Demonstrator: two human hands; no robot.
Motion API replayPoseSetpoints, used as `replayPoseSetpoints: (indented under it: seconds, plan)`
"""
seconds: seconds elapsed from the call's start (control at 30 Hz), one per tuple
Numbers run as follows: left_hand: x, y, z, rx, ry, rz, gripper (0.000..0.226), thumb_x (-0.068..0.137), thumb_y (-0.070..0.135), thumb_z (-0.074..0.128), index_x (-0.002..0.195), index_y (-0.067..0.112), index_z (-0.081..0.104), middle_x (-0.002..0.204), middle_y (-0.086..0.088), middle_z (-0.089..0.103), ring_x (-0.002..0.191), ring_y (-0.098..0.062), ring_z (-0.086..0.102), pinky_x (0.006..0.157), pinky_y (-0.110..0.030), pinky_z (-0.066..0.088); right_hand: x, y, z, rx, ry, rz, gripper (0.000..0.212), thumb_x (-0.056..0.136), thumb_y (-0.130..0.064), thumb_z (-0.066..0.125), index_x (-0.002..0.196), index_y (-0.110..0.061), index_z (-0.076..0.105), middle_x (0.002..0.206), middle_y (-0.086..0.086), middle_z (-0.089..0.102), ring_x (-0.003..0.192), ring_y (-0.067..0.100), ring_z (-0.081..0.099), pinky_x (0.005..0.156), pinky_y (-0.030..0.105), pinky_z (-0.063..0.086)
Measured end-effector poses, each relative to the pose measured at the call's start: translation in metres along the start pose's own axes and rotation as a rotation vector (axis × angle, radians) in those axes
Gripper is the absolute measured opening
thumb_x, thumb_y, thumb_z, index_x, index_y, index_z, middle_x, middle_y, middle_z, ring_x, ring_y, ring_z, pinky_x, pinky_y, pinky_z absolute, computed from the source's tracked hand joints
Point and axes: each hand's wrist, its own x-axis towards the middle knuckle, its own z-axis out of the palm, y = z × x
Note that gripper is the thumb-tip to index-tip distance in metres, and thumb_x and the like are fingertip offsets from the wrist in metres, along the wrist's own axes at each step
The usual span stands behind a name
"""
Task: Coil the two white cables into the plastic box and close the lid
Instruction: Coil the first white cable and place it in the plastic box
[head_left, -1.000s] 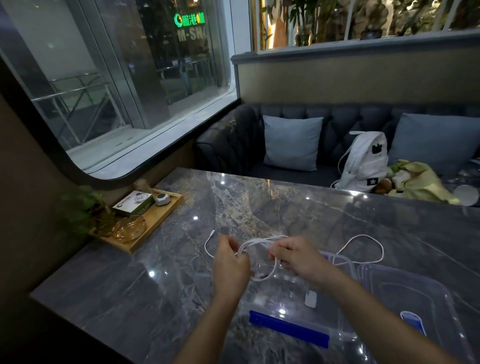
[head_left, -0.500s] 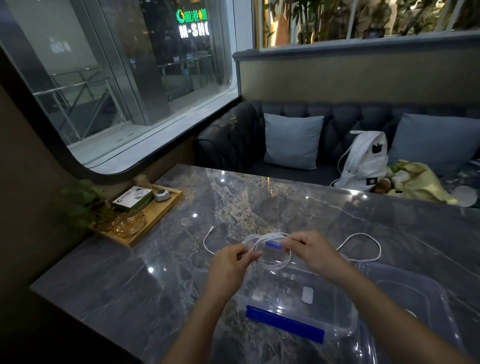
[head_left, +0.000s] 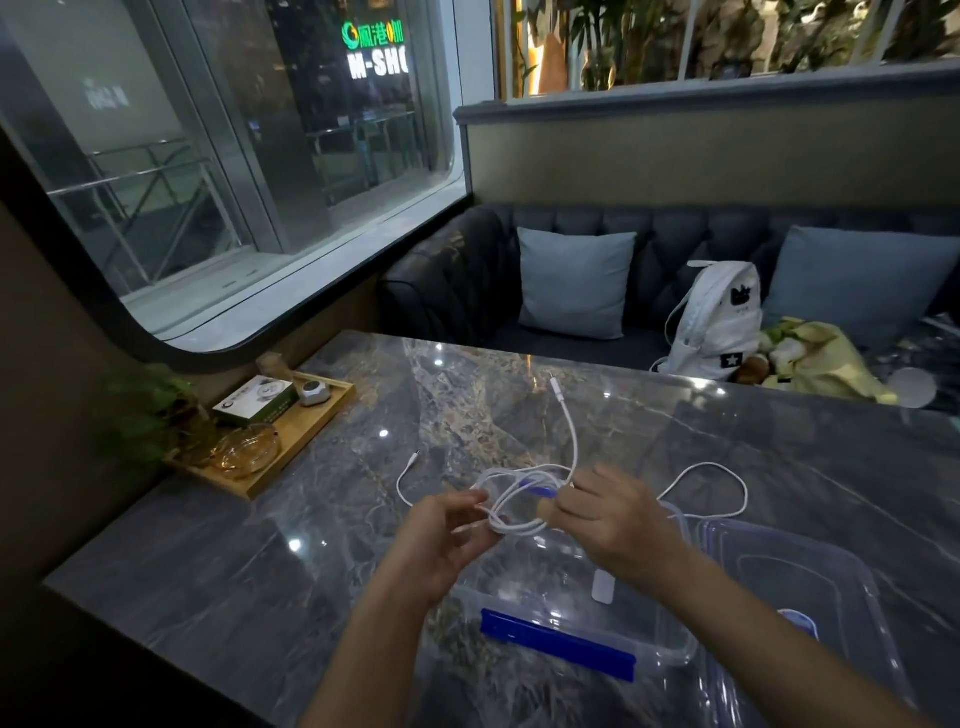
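left hand pinches the near-left side of a loose white coil, fingers curled in around the strands. right hand grips the coil's right side, knuckles up; the fingertips are hidden, so how tightly it pinches is hard to tell. the coil hangs between the two hands, its long axis running left to right, just over the far end of the clear plastic box. one loose tail stands up and away from the hands, ending in a connector over the table.

the box opening lies below the coil and toward the person, so lowering the bundle looks like a short drop down and back, once that tail is wound in. the second cable lies in an open loop on the table behind the box, just right of the right hand, which is clearly the nearer one. the lid lies beside the box on that same side.
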Motion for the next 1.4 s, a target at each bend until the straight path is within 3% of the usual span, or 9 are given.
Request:
replayPoseSetpoints:
  seconds: [0.1,0.23,0.4,0.53,0.7,0.93,1.13,1.27,1.4]
  plan:
    - [0.0,0.0,0.002,-0.114,-0.034,-0.045,0.021,0.087,0.011,0.06,0.089,-0.009,0.06,0.084,-0.023,0.063,0.072,-0.031,0.067,0.056,-0.034,0.061,-0.005,-0.003,0.0,-0.004,-0.004,-0.024,0.012,0.087,-0.009,0.058,0.079,-0.013,0.065,0.061,-0.001,0.06,0.054,0.014,0.05,0.051,0.025,0.037]
    - [0.001,-0.009,0.011,-0.057,-0.056,-0.016,0.013,0.087,-0.006,0.052,0.078,-0.008,0.061,0.063,-0.015,0.067,0.058,-0.019,0.068,0.049,-0.023,0.057,-0.008,-0.005,0.003,0.018,-0.012,0.022,0.006,0.088,-0.01,0.059,0.092,-0.01,0.063,0.071,0.0,0.068,0.063,0.013,0.058,0.055,0.025,0.041]
    - [0.001,-0.015,0.017,-0.135,-0.062,0.053,0.012,0.088,-0.009,0.048,0.09,-0.003,0.059,0.054,-0.01,0.069,0.052,-0.015,0.068,0.049,-0.025,0.057,-0.012,-0.011,0.004,0.124,-0.17,0.343,0.034,0.082,-0.005,0.055,0.115,0.0,0.06,0.1,0.013,0.072,0.086,0.023,0.068,0.068,0.034,0.055]
    - [-0.001,-0.023,0.028,-0.09,0.051,0.186,0.016,0.085,-0.006,0.055,0.092,0.008,0.057,0.056,-0.006,0.07,0.053,-0.014,0.068,0.049,-0.024,0.056,-0.011,-0.023,0.003,0.254,-0.273,0.582,0.049,0.089,-0.028,0.037,0.127,0.001,0.049,0.113,0.013,0.066,0.101,0.025,0.063,0.087,0.037,0.047]
    - [-0.008,-0.04,0.045,0.12,0.062,0.386,0.02,0.088,-0.004,0.052,0.092,0.013,0.06,0.075,-0.01,0.064,0.064,-0.015,0.063,0.056,-0.022,0.056,-0.003,-0.026,0.009,0.246,-0.373,0.884,0.05,0.093,-0.026,0.047,0.135,-0.003,0.035,0.123,0.015,0.057,0.105,0.028,0.058,0.086,0.037,0.047]
    - [-0.004,-0.051,0.05,0.563,0.119,0.71,0.017,0.095,0.014,0.045,0.088,0.026,0.056,0.085,0.003,0.065,0.077,-0.005,0.062,0.065,-0.01,0.047,0.002,-0.007,0.01,0.56,-0.382,1.244,0.01,0.082,-0.012,0.062,0.091,-0.01,0.067,0.081,0.007,0.067,0.072,0.019,0.059,0.063,0.027,0.043]
    - [0.007,-0.054,0.047,0.807,0.201,0.678,0.015,0.098,0.019,0.036,0.092,0.022,0.05,0.089,-0.001,0.064,0.078,-0.014,0.06,0.061,-0.019,0.044,-0.005,-0.005,0.005,0.756,-0.397,1.148,0.042,0.078,-0.006,0.068,0.049,-0.032,0.051,0.044,-0.013,0.055,0.048,-0.004,0.053,0.048,0.007,0.041]
    - [0.008,-0.052,0.049,0.669,0.139,0.556,0.024,0.098,0.011,0.036,0.082,0.022,0.051,0.074,-0.006,0.063,0.062,-0.012,0.059,0.048,-0.008,0.043,-0.011,-0.007,0.005,0.655,-0.407,1.096,0.01,0.079,-0.013,0.067,0.084,-0.019,0.061,0.074,-0.009,0.062,0.066,0.005,0.057,0.062,0.024,0.05]
    - [0.011,-0.054,0.055,0.545,0.08,0.414,0.024,0.097,0.008,0.036,0.081,0.013,0.053,0.063,-0.005,0.062,0.056,-0.012,0.06,0.056,-0.024,0.049,-0.017,-0.011,0.004,0.201,-0.357,0.693,0.032,0.07,-0.013,0.074,0.098,-0.014,0.059,0.092,0.007,0.061,0.075,0.023,0.06,0.061,0.035,0.051]
